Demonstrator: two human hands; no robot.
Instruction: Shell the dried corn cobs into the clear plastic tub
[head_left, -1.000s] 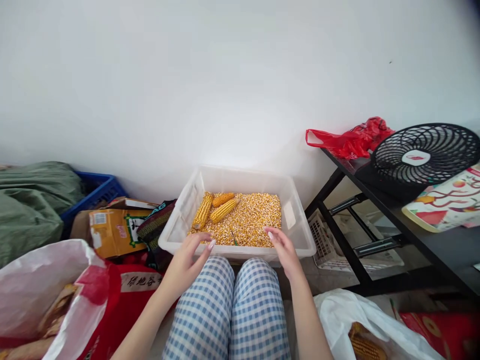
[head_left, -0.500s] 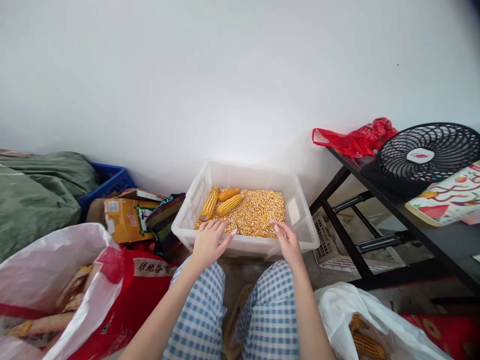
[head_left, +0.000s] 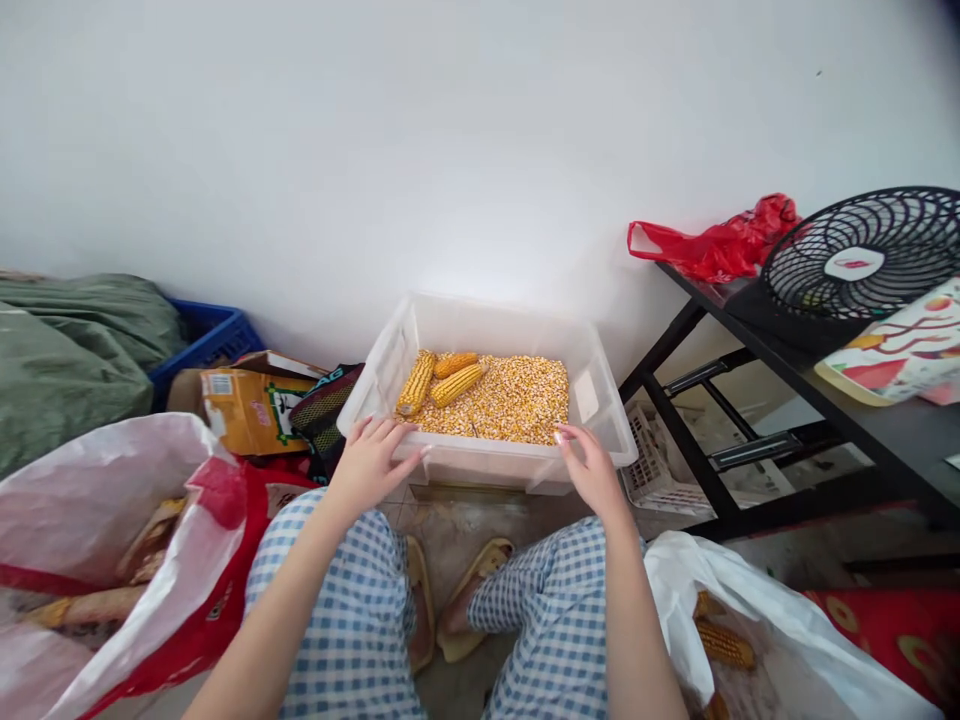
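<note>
A translucent plastic bin (head_left: 487,452) in front of my knees holds a layer of loose corn kernels (head_left: 517,395). Three corn cobs (head_left: 459,384) lie on the kernels at the left side, two brighter yellow and one more orange. My left hand (head_left: 375,458) rests at the left part of the near rim, fingers extended over the edge and thumb apart. At the right part of that rim, my right hand (head_left: 591,465) has its fingertips on the edge, thumb and fingers loosely apart. Neither hand has a cob or visible kernels in it.
A white and red sack (head_left: 187,560) with packed items stands at left. On the right, a white bag (head_left: 690,580) contains darker cobs beside a black table (head_left: 780,390) bearing a fan (head_left: 855,262) and a red plastic bag (head_left: 720,245). A wall rises behind the bin.
My hands have moved apart along the near rim, the left one leftward and the right one slightly rightward. My knees have spread, and the view has tilted down a little.
</note>
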